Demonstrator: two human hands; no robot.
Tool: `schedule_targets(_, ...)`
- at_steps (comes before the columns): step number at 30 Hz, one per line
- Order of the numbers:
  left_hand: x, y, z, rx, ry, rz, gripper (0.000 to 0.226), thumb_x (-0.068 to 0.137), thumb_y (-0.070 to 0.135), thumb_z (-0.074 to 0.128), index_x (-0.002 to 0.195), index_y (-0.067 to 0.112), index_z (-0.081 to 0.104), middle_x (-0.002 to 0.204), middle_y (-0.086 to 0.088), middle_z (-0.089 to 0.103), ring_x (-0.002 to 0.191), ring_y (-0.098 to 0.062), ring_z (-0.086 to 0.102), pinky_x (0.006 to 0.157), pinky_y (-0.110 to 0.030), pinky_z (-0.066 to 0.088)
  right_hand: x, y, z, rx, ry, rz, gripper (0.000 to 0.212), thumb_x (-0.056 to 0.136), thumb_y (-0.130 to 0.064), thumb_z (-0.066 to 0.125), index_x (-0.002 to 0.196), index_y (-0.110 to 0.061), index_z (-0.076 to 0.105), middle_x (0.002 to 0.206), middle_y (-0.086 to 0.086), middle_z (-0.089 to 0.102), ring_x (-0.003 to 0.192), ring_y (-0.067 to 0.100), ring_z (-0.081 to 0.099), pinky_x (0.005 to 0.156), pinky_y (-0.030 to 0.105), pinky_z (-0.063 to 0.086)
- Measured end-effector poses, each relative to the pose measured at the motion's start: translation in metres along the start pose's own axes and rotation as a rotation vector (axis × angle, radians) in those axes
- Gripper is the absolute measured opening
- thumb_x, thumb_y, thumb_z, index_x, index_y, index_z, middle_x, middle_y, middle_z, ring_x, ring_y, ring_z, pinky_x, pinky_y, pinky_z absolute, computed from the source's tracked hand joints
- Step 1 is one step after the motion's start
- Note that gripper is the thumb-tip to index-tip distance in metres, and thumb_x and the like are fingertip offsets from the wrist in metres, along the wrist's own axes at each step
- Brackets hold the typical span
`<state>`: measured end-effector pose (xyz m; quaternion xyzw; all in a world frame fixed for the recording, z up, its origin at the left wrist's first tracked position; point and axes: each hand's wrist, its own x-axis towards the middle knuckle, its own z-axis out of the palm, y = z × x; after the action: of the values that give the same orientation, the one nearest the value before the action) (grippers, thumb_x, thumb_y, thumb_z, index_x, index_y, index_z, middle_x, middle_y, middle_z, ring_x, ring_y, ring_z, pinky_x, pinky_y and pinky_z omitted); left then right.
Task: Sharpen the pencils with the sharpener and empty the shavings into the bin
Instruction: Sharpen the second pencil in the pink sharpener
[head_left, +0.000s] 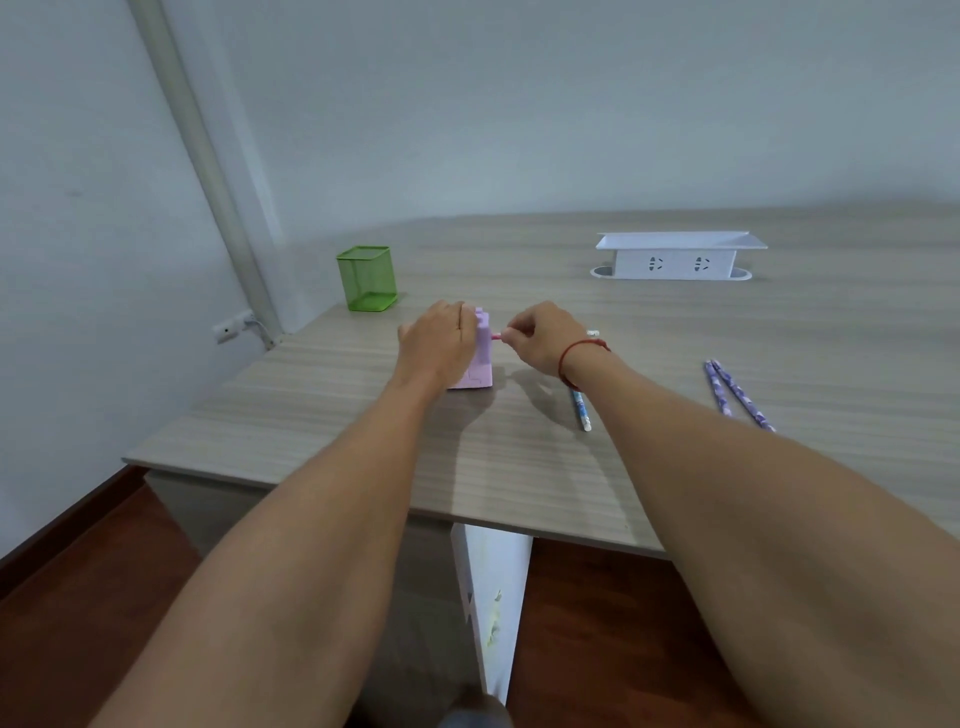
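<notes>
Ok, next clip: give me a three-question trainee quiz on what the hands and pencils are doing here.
1. True or false: the left hand rests on the pink sharpener.
2. How many pencils lie loose on the table to the right of the right hand? A) one B) three C) five
3. Fill in: the green mesh holder stands ____ the sharpener, toward the wall.

Key:
1. True.
2. B: one blue pencil partly under the wrist, and two purple pencils side by side.
3. Behind.
</notes>
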<state>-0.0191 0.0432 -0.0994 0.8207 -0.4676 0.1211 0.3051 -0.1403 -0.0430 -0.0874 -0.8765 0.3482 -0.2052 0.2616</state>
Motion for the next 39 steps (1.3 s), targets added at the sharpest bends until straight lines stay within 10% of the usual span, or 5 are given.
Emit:
schedule_targets(10,-0.009,0.0,-0.004,-0.092,-0.047,0.005,0.033,0.099,0.027,0.029,0.098,0.016,0.06,0.11,-0.01,0.06,0.106,-0.029,0.052,0.089,-0.041,0.043,0.0,0.002,-0.001,0.089,-0.031,0.045,0.029,0.091,-0.03,0.056,0.091,-0.008,0.075,0.061,0.0,0.051,0.07,0.018,0.044,0.07,0.03,0.039)
schedule_targets(17,-0.005,-0.002,-0.012,-0.32,-0.114,0.039,0.037,0.101,0.024,0.025,0.09,0.006,0.055,0.095,-0.016,0.059,0.091,-0.026,0.051,0.078,-0.034,0.036,-0.004,-0.007,0.0,-0.098,0.077,0.019,0.033,0.095,-0.031,0.048,0.124,-0.02,0.06,0.125,0.0,0.064,0.117,0.022,0.056,0.103,0.036,0.035)
schedule_targets(21,-0.008,-0.008,-0.024,-0.485,0.008,-0.075,0.032,0.102,0.022,0.025,0.074,0.033,0.036,0.074,0.016,0.037,0.078,-0.011,0.037,0.075,-0.023,0.035,-0.011,-0.016,0.004,-0.239,0.223,-0.13,0.036,0.1,-0.031,0.032,0.123,-0.018,0.055,0.124,0.007,0.061,0.119,0.029,0.054,0.097,0.039,0.033)
schedule_targets(26,-0.021,-0.035,-0.023,-0.355,-0.019,-0.228,0.041,0.097,0.011,0.033,0.136,0.006,0.044,0.13,-0.012,0.056,0.119,-0.024,0.051,0.094,-0.025,0.036,-0.021,-0.028,0.008,-0.309,0.175,-0.292,0.043,0.1,-0.036,0.033,0.139,-0.019,0.042,0.141,0.007,0.047,0.126,0.03,0.049,0.099,0.041,0.041)
schedule_targets(39,-0.033,-0.061,-0.02,0.005,-0.143,0.05,0.023,0.09,0.007,0.046,0.079,0.003,0.065,0.087,-0.019,0.066,0.083,-0.036,0.058,0.068,-0.037,0.043,-0.014,-0.058,0.027,-0.587,-0.064,-0.345,0.053,0.091,-0.011,0.053,0.141,-0.014,0.036,0.138,0.011,0.041,0.12,0.035,0.052,0.094,0.041,0.046)
